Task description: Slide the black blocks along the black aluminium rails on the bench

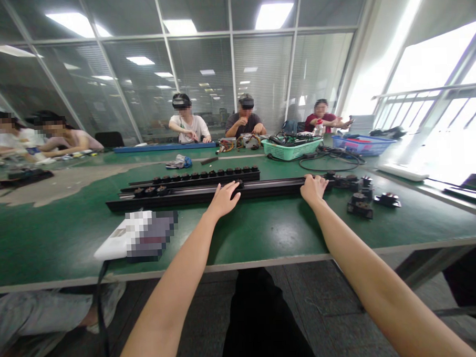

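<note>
A long black rail [176,199] lies across the green table in front of me, with a few round black socket-like modules [151,191] in its left part. My left hand [223,199] rests on the rail near its middle, fingers stretched out and thumb apart, beside a small dark piece at the fingertips. Near the right end, my right hand [313,190] has its fingers bent over the rail, gripping it. Behind lies a second black rail [198,179] carrying a row of similar modules. Several loose black modules [360,205] sit right of my right hand.
A white and dark pouch-like item [134,235] lies at front left. Further back are a crumpled cloth [179,161], a green basket [292,150] of cables, a black cable [335,158] and a blue basket [363,145]. Several people sit around the table.
</note>
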`<move>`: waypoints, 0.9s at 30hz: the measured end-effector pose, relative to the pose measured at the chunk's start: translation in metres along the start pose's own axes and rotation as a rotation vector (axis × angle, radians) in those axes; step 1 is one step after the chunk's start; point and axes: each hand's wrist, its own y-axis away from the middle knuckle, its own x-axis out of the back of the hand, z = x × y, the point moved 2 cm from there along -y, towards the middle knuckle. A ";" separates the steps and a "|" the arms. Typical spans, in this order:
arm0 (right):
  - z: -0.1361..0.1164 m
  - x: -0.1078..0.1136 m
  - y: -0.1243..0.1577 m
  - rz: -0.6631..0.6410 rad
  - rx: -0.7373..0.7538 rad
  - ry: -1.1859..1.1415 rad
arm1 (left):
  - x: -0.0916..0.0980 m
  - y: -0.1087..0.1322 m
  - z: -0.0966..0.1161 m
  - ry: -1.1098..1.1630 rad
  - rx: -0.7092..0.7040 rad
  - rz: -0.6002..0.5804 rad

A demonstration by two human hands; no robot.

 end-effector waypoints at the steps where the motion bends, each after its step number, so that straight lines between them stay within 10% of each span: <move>1: 0.000 0.000 0.000 0.000 0.000 0.001 | 0.000 0.000 0.000 0.000 0.000 0.001; 27: -0.006 0.007 0.007 0.062 -0.074 -0.009 | 0.001 0.001 0.002 0.003 0.006 -0.004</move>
